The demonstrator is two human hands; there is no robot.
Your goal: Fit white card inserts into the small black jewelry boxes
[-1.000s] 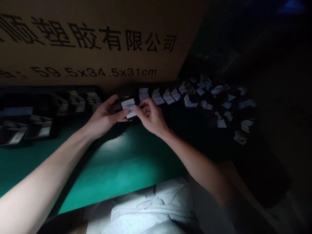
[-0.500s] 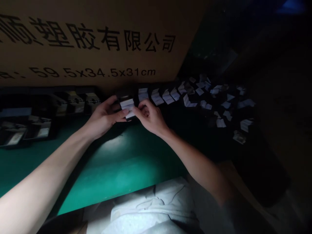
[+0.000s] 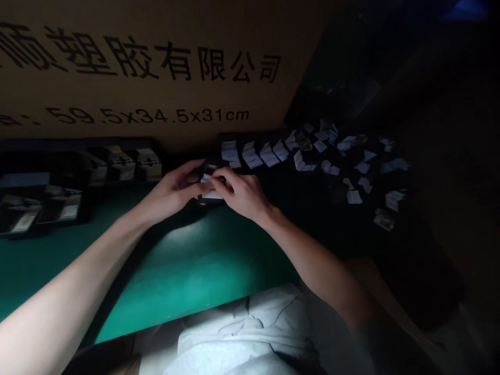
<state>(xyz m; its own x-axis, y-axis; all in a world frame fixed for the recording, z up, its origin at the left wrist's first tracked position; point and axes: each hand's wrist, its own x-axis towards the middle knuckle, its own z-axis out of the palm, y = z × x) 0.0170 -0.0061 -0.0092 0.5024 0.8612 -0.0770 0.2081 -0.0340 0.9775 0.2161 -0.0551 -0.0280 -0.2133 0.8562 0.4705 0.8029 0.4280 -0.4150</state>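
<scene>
Head view grip: left hand (image 3: 171,191) and right hand (image 3: 242,194) both closed on a white-papered black item (image 3: 211,195), held between them above the green table (image 3: 195,258).
Tray: black tray (image 3: 78,142), far left, holds dark packets (image 3: 147,166).
Right: folded white slips (image 3: 269,155).

The left hand (image 3: 172,192) and right hand (image 3: 244,195) meet in front of the body, palms turned inward; their fingers (image 3: 230,182) curl together, nearly interlocked; the bare left forearm (image 3: 78,260) and right forearm (image 3: 316,260) angle in from either side.
</scene>
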